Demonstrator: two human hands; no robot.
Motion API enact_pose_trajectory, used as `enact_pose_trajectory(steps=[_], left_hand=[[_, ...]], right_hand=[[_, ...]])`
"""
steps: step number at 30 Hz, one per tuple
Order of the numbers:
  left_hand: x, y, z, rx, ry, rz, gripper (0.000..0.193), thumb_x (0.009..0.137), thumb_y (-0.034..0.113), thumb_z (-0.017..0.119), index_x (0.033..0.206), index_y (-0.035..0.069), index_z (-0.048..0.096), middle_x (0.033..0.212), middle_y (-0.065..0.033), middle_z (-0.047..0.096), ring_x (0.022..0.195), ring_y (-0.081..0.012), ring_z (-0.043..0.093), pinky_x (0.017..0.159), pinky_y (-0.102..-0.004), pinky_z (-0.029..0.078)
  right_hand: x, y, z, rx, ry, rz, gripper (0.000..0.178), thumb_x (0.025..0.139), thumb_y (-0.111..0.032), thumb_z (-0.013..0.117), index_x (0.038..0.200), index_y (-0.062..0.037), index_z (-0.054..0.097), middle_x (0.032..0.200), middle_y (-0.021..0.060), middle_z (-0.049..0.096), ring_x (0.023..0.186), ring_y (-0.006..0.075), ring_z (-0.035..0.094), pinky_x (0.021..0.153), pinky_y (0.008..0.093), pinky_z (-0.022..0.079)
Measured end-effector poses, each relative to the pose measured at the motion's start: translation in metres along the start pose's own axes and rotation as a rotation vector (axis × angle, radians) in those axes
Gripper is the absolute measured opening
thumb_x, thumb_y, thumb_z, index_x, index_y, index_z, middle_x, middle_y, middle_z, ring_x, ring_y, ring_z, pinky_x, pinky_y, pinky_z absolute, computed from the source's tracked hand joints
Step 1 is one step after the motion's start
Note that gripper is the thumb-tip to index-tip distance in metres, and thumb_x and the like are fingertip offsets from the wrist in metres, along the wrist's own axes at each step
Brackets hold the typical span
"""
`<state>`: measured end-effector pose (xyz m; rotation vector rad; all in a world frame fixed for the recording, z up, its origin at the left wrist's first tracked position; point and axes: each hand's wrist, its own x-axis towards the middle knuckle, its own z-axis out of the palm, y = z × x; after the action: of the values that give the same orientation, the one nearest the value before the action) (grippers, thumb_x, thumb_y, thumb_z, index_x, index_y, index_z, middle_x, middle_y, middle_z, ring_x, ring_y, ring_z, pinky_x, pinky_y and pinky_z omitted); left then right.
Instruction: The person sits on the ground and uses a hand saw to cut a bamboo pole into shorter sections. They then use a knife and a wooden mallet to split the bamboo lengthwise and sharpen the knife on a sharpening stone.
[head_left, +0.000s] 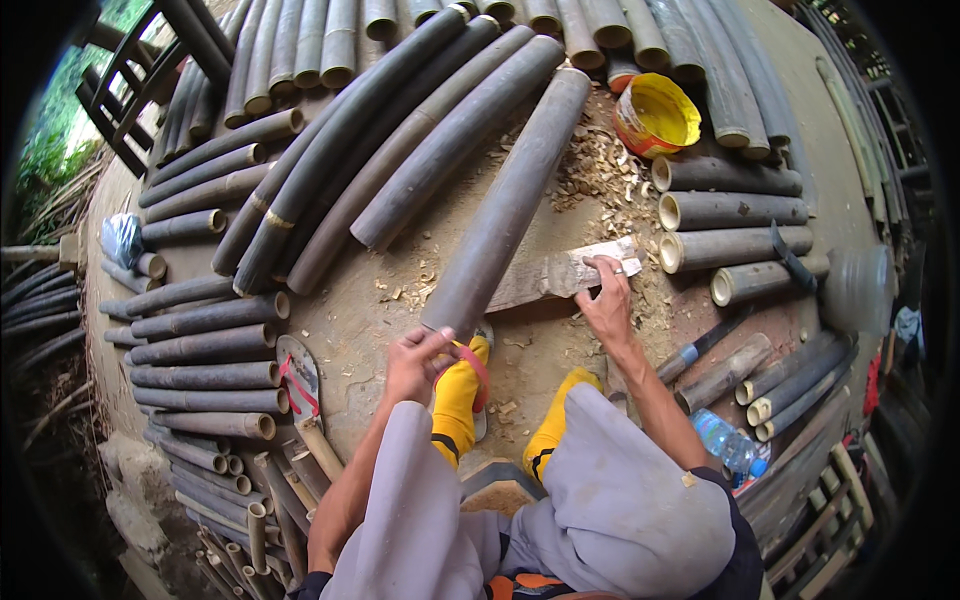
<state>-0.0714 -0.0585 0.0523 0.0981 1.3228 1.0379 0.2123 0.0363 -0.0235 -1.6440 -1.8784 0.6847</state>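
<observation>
A long dark bamboo tube [515, 195] slants across the middle of the floor, its near end beside my left foot. My left hand [415, 365] is closed at that near end, with thumb and fingers pressed together on its rim. Under and to the right of the tube lies a rough, pale flat piece of wood [545, 280]. My right hand [608, 305] grips the right part of this wood, fingers bent over its top edge. The wood's left end is hidden behind the tube.
Bamboo tubes lie in rows at the left [205, 375], back and right [735, 210]. A red-yellow bucket [660, 115] stands back right among wood shavings [600, 165]. A dark-bladed knife [710, 340], a plastic bottle [728, 445] and a sandal [297, 375] lie nearby.
</observation>
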Motion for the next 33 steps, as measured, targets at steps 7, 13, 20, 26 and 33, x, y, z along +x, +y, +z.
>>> enact_pose_trajectory(steps=[7,13,20,26,33], left_hand=[[-0.04,-0.011,0.042,0.397,-0.7,-0.151,0.035,0.086,0.017,0.07,0.118,0.004,0.065,0.102,-0.002,0.067,0.089,-0.0123,0.064,0.082,-0.0258,0.049],[-0.025,-0.02,0.022,0.485,-0.594,-0.208,0.022,0.086,0.012,0.068,0.104,0.0,0.068,0.091,-0.0061,0.069,0.088,-0.0126,0.064,0.082,-0.0266,0.049],[-0.01,-0.032,0.012,0.28,-0.265,-0.085,0.026,0.085,0.007,0.066,0.109,-0.001,0.062,0.1,-0.0116,0.066,0.086,-0.0172,0.065,0.079,-0.0298,0.054],[-0.007,-0.039,0.009,0.23,-0.247,-0.116,0.03,0.085,0.006,0.066,0.113,0.0,0.059,0.103,-0.0127,0.066,0.086,-0.0178,0.067,0.075,-0.0274,0.056],[-0.002,-0.043,0.008,0.259,-0.249,-0.1,0.032,0.086,0.007,0.065,0.116,0.001,0.057,0.102,-0.0109,0.066,0.084,-0.0174,0.066,0.075,-0.0282,0.055]], right_hand=[[-0.03,-0.072,0.013,1.722,-0.409,0.927,0.064,0.084,-0.039,0.07,0.13,-0.0011,0.047,0.106,0.0146,0.061,0.09,0.0238,0.066,0.083,0.0404,0.055],[-0.041,-0.055,0.001,1.355,-0.272,0.764,0.058,0.079,-0.037,0.071,0.121,-0.002,0.052,0.102,0.0064,0.059,0.092,0.0147,0.059,0.08,0.031,0.051],[-0.087,-0.054,-0.023,1.101,-0.121,0.565,0.071,0.074,-0.036,0.075,0.127,0.0013,0.047,0.109,0.0098,0.058,0.1,0.0184,0.056,0.088,0.032,0.047],[-0.111,-0.051,-0.054,0.93,0.146,0.512,0.08,0.069,-0.039,0.076,0.129,0.004,0.045,0.112,0.0141,0.057,0.104,0.0234,0.055,0.094,0.0358,0.044],[-0.13,-0.028,-0.072,0.819,0.758,0.643,0.059,0.078,-0.035,0.072,0.12,0.0028,0.053,0.105,0.0097,0.059,0.092,0.0192,0.056,0.082,0.0333,0.047]])
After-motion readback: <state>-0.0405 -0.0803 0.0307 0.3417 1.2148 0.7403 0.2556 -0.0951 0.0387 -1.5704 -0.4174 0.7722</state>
